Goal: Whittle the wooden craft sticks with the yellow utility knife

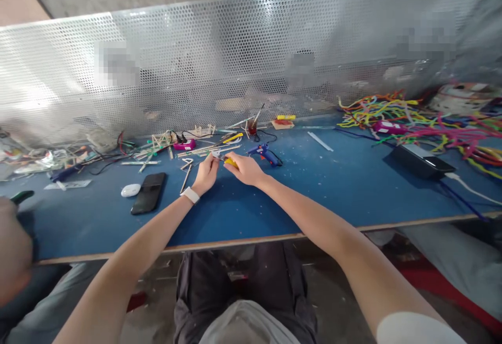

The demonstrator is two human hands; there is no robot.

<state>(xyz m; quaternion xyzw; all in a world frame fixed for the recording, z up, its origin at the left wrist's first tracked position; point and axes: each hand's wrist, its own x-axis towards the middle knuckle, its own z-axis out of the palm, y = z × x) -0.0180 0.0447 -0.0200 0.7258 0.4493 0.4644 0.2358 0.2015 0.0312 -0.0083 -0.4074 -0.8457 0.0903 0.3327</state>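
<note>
My left hand [206,173], with a white band on its wrist, is closed in a pinch over the middle of the blue table [239,213]. A small whitish piece [215,154] shows at its fingertips. Close beside it, my right hand [249,169] is wrapped round a yellow-handled tool [231,162], whose tip points toward the left fingertips. Its exact kind is mostly hidden by the fingers. Just beyond the right hand lies a blue glue gun [263,151]. Bent and straight thin sticks [186,176] lie near the left hand, with a yellow utility knife [232,138] behind.
A black phone [149,193] and white earbud case [130,191] lie left. Purple power strips [184,145], cords and stick frames [159,142] line the back, before a perforated metal screen [235,61]. Right are colourful pipe cleaners [376,109] and a black box [421,162]. Another person's arm [13,250] is far left.
</note>
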